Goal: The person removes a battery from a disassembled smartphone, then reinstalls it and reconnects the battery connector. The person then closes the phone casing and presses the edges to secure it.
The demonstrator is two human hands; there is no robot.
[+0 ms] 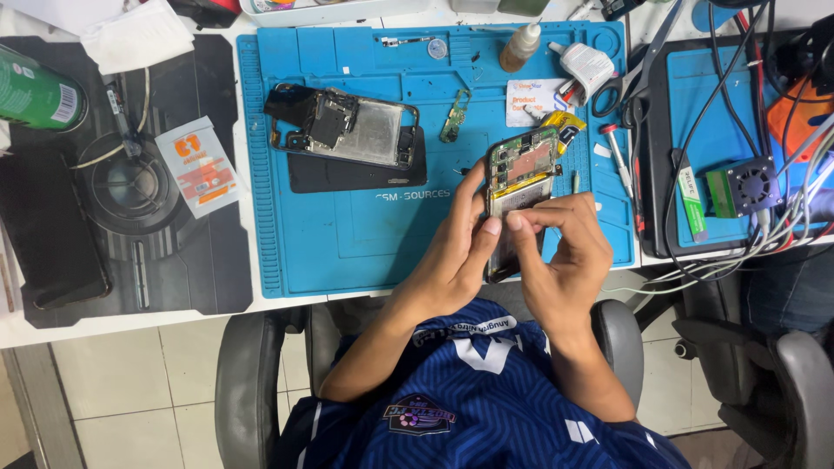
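An opened phone (519,178) with its green circuit board and battery bay exposed is held upright over the blue work mat (347,234). My left hand (452,256) grips its left side, thumb pressed on the middle. My right hand (565,252) holds the right side, its fingertips meeting the left thumb on the phone's inside. A second dismantled phone frame (347,126) lies on a black panel (365,174) at the mat's upper left. A small green board (453,117) lies beside it.
A glue bottle (519,48), card (534,100), red-tipped screwdriver (618,156) and scissors lie at the mat's far right. A green can (35,91), a white-orange packet (200,165) and a dark phone (48,230) sit left. A fan unit (743,187) and cables crowd the right.
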